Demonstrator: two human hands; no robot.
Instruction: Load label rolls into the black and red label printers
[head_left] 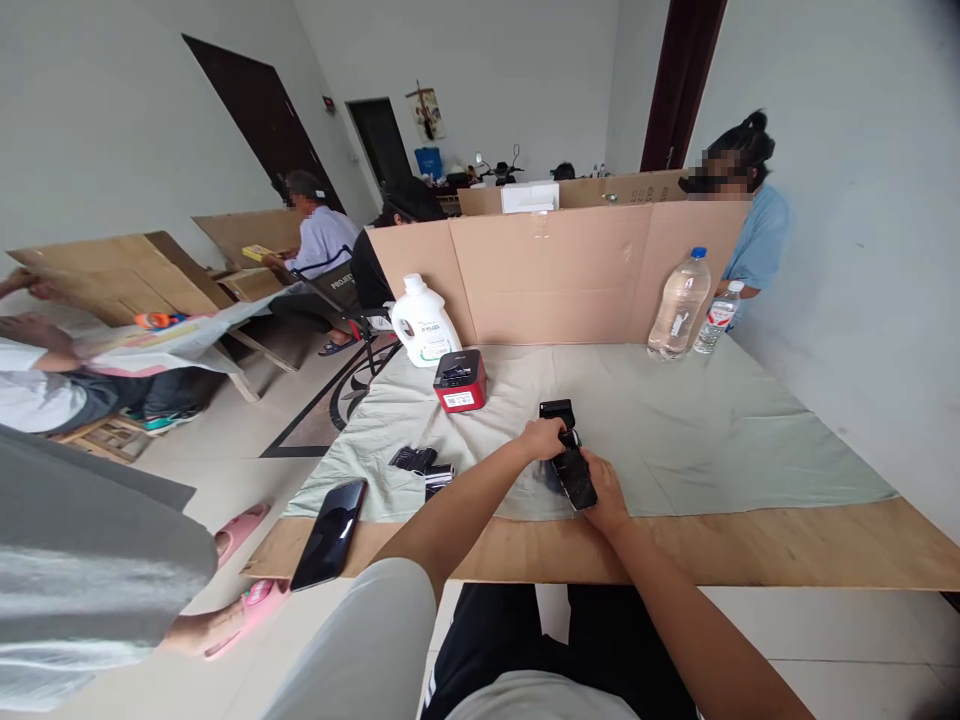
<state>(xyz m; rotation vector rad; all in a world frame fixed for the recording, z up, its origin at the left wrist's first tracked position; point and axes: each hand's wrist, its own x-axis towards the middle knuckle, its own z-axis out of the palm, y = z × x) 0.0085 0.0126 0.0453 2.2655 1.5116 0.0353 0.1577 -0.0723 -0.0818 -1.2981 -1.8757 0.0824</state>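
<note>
Both hands, left (541, 438), right (604, 495), grip black device (574, 475) over cloth (675, 420).

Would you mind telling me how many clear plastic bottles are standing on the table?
2: a large bottle and a small bottle, side by side at the far right by the cardboard divider. Others may be hidden behind it.

Both hands are on a flat black device (574, 476) over the pale cloth (675, 430) on the counter (750, 550): left hand (541, 438) at its far end, right hand (604, 492) at the near end. Red label printer (460, 381), detergent jug (424, 322) and a phone (330, 534) sit off to the left.
</note>
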